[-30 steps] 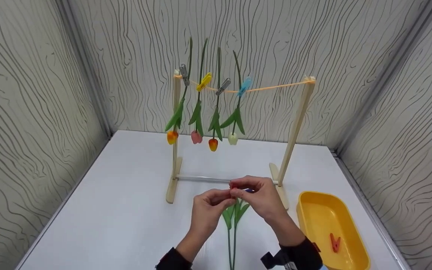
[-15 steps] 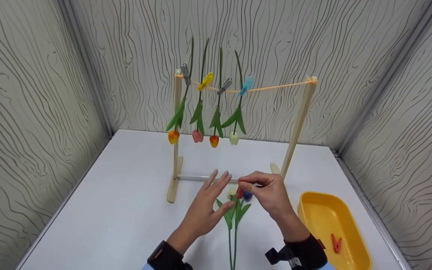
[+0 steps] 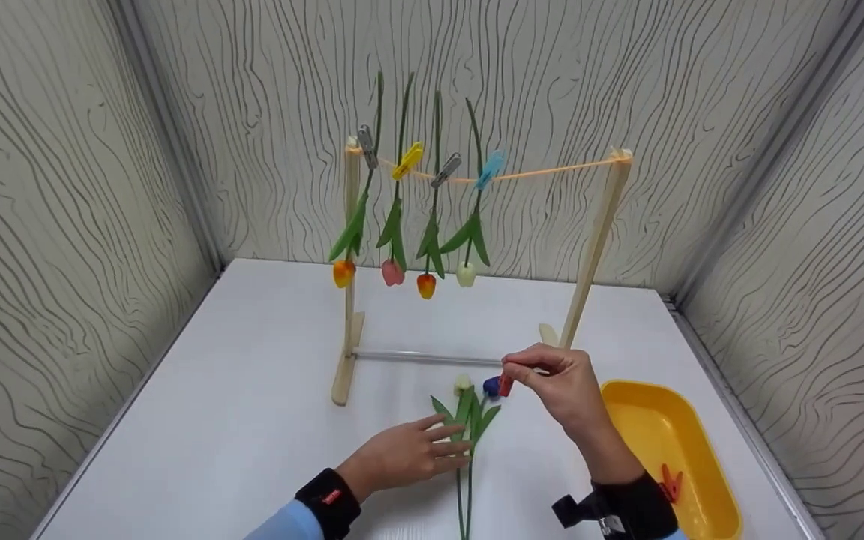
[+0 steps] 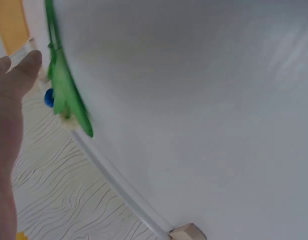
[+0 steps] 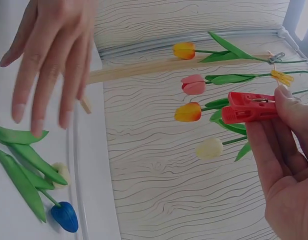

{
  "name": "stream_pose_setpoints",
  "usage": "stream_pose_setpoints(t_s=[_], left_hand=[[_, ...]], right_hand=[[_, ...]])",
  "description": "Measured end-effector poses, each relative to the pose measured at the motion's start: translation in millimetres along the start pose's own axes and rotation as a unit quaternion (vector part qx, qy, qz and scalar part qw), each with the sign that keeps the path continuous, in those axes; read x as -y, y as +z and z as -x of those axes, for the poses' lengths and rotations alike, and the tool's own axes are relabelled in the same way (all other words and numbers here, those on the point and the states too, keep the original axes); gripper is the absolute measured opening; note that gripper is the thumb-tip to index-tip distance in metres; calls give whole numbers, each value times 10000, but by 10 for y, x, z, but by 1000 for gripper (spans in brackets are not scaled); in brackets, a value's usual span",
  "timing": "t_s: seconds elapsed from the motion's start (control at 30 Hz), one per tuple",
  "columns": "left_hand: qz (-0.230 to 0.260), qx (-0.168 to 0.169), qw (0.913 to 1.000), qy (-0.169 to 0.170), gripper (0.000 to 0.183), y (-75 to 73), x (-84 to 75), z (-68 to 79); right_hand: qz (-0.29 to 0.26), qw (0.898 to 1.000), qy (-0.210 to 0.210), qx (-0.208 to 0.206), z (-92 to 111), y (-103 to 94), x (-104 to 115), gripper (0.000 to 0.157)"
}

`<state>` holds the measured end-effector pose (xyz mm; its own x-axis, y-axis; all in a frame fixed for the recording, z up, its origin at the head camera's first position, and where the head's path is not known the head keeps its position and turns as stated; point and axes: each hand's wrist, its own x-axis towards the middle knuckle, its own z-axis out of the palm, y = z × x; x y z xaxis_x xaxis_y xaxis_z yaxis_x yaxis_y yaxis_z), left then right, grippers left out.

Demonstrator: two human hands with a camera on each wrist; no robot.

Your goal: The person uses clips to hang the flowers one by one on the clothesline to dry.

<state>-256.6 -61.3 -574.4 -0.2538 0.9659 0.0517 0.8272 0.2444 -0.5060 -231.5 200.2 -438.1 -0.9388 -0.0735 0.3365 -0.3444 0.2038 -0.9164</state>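
Observation:
My right hand (image 3: 558, 386) pinches a red clothespin (image 5: 249, 107) between thumb and fingers, just right of the blue tulip's head. Over the stems and leaves of two tulips lying on the table, my left hand (image 3: 411, 454) reaches with its fingers spread and straight; whether it touches them I cannot tell. One tulip has a white head (image 3: 463, 384), the other a blue head (image 5: 64, 216). Their green leaves (image 4: 66, 87) show beside the left fingers in the left wrist view.
Behind the hands stands a wooden rack (image 3: 589, 259) with an orange string (image 3: 552, 172). Several tulips hang from it head down, clipped by grey, yellow and blue (image 3: 490, 170) clothespins. A yellow tray (image 3: 646, 420) at right holds another red clothespin (image 3: 670, 484).
Both hands were together at the red clothespin. My left hand has let go and moved down over the tulip stems; my right hand has moved right with the clothespin.

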Motion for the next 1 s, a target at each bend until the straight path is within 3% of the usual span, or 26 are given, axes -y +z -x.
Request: stream_pose_setpoints(t_s=[0.17,0.5,0.77,1.0], left_hand=[[13,-1,9989,465,48,92,-80,-50],[50,-301,9993,237,23,148,-152,-99],[94,-238,9995,186,23,159,-165,-108],[-166,-588,9981,117,15,208,-246,-121]], right_hand=[[47,10000,-11,-10,26,-30,-17,11],[70,9999,131,-75,21,-57,-32,11],[-10,9996,238,-169,23,-62,-57,12],[77,9993,365,-23,43,-30,-84,12]])
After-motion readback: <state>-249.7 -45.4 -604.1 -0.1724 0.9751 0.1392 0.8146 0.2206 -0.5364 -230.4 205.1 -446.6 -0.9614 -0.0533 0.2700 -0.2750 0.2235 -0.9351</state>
